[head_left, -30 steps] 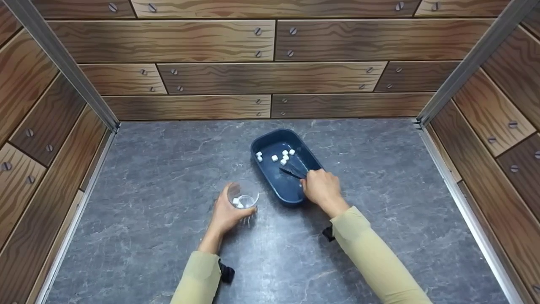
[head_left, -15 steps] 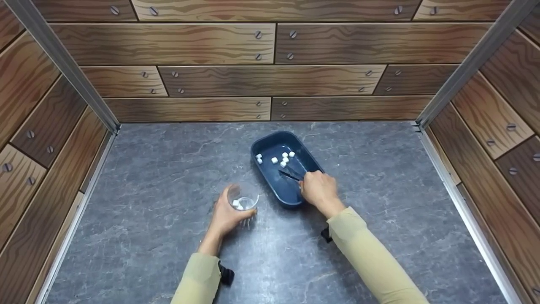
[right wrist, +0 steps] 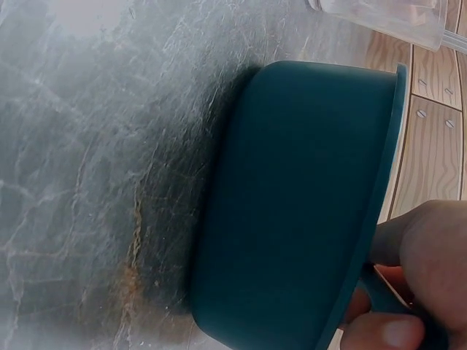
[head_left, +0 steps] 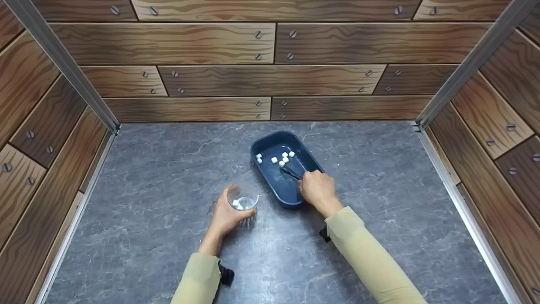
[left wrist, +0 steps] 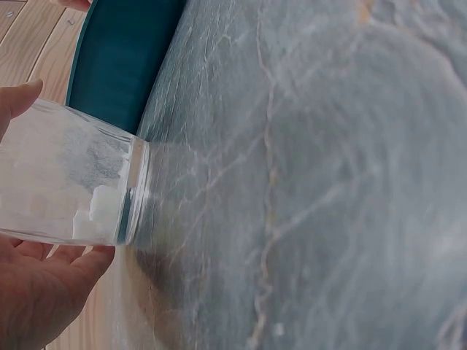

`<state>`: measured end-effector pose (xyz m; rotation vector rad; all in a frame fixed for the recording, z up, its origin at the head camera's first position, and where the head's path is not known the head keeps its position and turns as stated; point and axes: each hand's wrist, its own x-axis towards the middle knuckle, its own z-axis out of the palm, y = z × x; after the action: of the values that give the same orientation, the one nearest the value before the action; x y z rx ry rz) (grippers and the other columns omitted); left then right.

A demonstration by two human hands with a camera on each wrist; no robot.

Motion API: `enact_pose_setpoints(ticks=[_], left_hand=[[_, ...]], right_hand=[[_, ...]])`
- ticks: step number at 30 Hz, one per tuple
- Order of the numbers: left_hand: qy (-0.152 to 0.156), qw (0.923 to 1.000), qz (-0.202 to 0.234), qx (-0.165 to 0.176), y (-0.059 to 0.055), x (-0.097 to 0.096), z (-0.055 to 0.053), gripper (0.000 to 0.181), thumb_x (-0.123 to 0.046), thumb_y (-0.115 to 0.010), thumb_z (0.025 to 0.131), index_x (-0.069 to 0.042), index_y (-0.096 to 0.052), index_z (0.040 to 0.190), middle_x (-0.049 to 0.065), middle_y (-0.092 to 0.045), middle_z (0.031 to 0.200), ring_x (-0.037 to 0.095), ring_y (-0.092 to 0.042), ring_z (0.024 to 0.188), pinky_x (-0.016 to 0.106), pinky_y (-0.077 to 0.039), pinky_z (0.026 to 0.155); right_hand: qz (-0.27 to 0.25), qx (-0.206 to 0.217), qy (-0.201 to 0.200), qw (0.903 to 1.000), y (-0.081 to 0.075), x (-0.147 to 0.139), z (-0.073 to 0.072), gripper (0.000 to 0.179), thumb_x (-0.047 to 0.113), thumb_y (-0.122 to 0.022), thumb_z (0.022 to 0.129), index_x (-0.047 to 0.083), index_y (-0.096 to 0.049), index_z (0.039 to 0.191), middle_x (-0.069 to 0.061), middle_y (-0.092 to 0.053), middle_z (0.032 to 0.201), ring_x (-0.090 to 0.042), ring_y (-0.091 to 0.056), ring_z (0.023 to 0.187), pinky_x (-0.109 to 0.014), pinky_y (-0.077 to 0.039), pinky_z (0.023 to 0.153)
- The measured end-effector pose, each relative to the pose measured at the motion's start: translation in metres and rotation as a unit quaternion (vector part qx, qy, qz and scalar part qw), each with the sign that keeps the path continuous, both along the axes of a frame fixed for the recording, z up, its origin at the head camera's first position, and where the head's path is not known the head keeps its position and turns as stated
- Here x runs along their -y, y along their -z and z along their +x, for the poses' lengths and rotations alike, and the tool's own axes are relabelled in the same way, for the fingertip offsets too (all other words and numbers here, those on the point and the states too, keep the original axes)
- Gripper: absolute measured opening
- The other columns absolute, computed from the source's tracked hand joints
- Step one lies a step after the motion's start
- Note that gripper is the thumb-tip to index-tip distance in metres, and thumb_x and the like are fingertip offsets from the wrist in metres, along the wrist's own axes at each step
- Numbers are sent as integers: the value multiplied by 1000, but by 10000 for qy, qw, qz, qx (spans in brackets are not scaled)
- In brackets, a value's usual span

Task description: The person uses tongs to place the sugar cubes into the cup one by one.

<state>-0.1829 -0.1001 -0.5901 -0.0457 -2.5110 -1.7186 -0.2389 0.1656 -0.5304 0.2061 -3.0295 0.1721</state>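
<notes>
My left hand (head_left: 223,217) grips a clear plastic cup (left wrist: 55,171), thumb on one side and fingers on the other. Inside the cup lie a few small white cubes (left wrist: 106,204). In the head view my right hand (head_left: 318,190) holds black tweezers (head_left: 292,172) over the near right rim of a dark blue tray (head_left: 287,192). Their tips touch a white cube (head_left: 282,164) on the tray floor; whether it is pinched is unclear. The right wrist view shows the tray's outer wall (right wrist: 292,204) and the thumb and fingers on the tweezers (right wrist: 387,295), the tips hidden.
Several more white cubes (head_left: 285,155) lie loose in the tray's far half, two of them against its left wall. The tray stands on a grey marbled surface (head_left: 168,177), to the right of the cup. Wood-patterned walls (head_left: 211,80) enclose the back and sides.
The tweezers' prongs have come together, their tips now at the nearest cube, which has shifted slightly left. My right hand has edged left. The left hand and cup stay put.
</notes>
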Motion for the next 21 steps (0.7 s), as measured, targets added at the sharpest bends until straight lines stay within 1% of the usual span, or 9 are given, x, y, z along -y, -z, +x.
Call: enact_pose_setpoints(ticks=[6,13,21], left_hand=[[49,9999,97,-16,0,0,0,92,-21,-93,58,4,-47,134,20,-59,129,32,-56,119,42,-40,105],[71,9999,117,-22,0,0,0,92,-20,-93,59,4,-47,134,20,-59,129,33,-56,119,41,-40,105],[75,9998,158,-1,1,0,-1,92,-20,-93,58,4,-47,134,20,-59,129,33,-56,119,42,-40,105]], right_hand=[[31,-7,-30,10000,0,0,1,26,24,-67,90,-1,-72,82,-19,-69,78,-41,-66,67,-55,-52,53],[2,133,-3,9999,-1,0,0,27,24,-67,91,0,-73,83,-19,-69,79,-41,-66,68,-55,-52,55],[39,199,122,9997,-2,2,-3,28,27,-67,91,0,-73,85,-18,-69,80,-40,-66,69,-54,-53,56]])
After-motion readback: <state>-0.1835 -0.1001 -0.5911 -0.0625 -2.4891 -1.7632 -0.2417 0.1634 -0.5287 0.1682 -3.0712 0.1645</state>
